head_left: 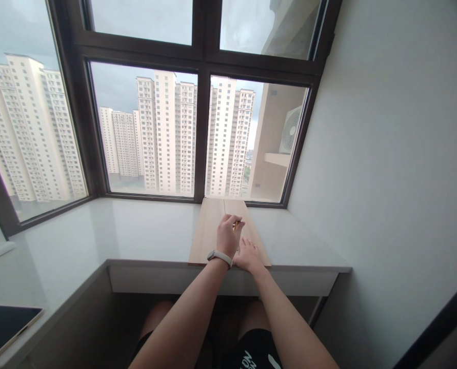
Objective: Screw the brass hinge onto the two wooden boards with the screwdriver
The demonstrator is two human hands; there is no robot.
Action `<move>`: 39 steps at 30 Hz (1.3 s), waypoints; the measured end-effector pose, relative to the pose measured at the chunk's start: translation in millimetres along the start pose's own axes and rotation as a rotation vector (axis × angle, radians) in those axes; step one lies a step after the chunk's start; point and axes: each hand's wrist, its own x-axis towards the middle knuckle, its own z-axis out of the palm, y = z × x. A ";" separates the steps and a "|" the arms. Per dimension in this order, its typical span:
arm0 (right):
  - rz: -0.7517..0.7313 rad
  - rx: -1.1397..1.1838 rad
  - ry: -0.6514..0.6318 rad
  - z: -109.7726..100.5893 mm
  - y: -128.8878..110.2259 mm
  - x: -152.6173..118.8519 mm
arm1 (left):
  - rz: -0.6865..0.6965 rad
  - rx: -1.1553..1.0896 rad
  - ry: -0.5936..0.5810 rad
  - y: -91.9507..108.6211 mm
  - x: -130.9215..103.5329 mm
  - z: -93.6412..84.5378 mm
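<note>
A light wooden board [207, 225] lies flat on the white counter, its near end at the counter's front edge. A thin dark line runs lengthwise on its far part. Above the board, my left hand [228, 236], with a watch [212, 254] on the wrist, is closed in a pinch around a yellow and black pencil [236, 224]; most of the pencil is hidden by the fingers. My right hand [248, 253] rests on the near right part of the board, fingers stretched out and spread. The left wrist partly covers the area beside it.
The white counter [151, 230] extends to both sides of the board and bends toward me on the left. A tablet-like dark-screened device [8, 328] lies at the lower left. Dark-framed windows [201, 128] stand behind, and a white wall [385, 154] rises at right.
</note>
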 end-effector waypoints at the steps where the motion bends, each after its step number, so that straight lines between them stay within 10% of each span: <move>1: -0.003 -0.001 0.001 0.6 0.5 0.2 | -0.002 -0.004 -0.005 -0.2 0.3 0.5; 39: 0.001 0.010 -0.003 0.8 0.3 -0.8 | 0.063 0.043 -0.008 -0.4 4.2 -1.2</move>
